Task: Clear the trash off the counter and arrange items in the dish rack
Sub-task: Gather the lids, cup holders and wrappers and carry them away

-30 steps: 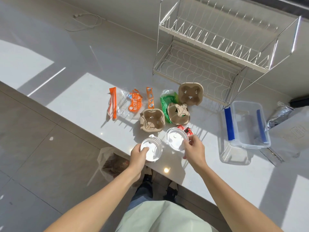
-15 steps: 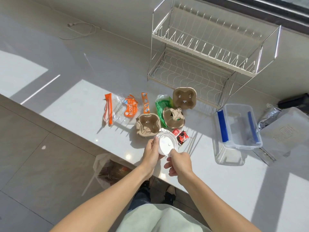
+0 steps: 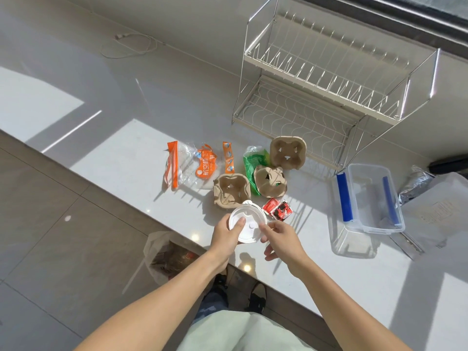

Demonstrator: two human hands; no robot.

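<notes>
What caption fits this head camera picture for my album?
Left hand holds stacked white plastic lids above white counter; right hand touches their rim.

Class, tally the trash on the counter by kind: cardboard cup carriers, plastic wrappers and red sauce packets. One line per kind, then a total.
Cup carriers: 3
Wrappers: 3 (two orange-and-clear, one green)
Sauce packets: 2
Total: 8
</notes>
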